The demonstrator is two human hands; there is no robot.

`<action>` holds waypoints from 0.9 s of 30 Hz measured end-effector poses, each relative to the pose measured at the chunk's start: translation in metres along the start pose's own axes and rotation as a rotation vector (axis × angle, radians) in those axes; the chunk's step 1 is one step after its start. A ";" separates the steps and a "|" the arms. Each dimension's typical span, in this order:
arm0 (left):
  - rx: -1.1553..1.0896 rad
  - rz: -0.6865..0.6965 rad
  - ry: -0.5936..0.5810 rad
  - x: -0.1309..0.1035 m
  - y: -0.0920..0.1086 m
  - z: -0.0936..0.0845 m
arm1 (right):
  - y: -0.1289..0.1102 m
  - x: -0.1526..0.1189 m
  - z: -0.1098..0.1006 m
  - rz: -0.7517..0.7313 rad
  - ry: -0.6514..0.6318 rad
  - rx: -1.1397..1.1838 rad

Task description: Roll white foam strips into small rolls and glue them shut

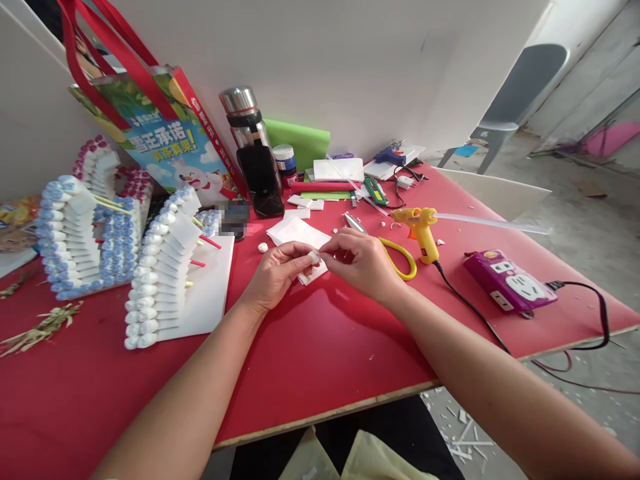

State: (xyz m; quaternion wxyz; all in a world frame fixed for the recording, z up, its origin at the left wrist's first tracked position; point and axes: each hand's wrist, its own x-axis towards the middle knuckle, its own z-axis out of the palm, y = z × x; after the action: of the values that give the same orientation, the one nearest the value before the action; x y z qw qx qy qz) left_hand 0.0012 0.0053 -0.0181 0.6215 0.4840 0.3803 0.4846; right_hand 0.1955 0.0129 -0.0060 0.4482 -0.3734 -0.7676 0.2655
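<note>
A small white piece of paper (314, 257) is pinched between the fingertips of both hands, above the table. My left hand (280, 272) is closed, its thumb and fingers gripping the piece. From the other side my right hand (361, 263) is closed too, fingertips meeting at the same piece. White paper sheets (295, 231) lie beneath and just behind the hands. Scissors with yellow handles (411, 263) lie partly covered by my right hand. Left of the hands sits a small white rolled ball (263, 247).
A yellow glue gun (423, 230) and purple power strip (510, 280) with cords lie right. At left stand a white flower-edged craft piece (150, 293), a blue one (65, 233) and a bag (175, 140). Behind are a thermos (245, 120), phone (259, 180) and jar (285, 163).
</note>
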 end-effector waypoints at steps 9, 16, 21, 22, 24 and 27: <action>0.048 0.003 -0.015 0.000 0.000 -0.001 | 0.004 -0.001 0.004 0.024 0.006 -0.057; 0.072 -0.010 -0.041 -0.001 0.001 0.000 | 0.002 0.000 0.005 0.110 0.006 0.025; 0.035 -0.015 -0.029 0.000 0.001 0.002 | 0.005 0.001 0.007 0.302 -0.035 0.244; 0.031 -0.018 -0.028 0.000 0.001 0.002 | 0.006 0.001 0.007 0.330 -0.045 0.278; 0.020 -0.023 -0.023 0.000 0.001 0.002 | 0.006 0.001 0.008 0.354 -0.055 0.323; 0.006 -0.028 -0.015 0.000 0.001 0.002 | 0.006 0.001 0.008 0.343 -0.049 0.348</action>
State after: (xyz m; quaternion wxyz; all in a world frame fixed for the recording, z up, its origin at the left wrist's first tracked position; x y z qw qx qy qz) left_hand 0.0032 0.0044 -0.0166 0.6295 0.4840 0.3841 0.4710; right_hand 0.1903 0.0168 -0.0139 0.4353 -0.4088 -0.6464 0.4749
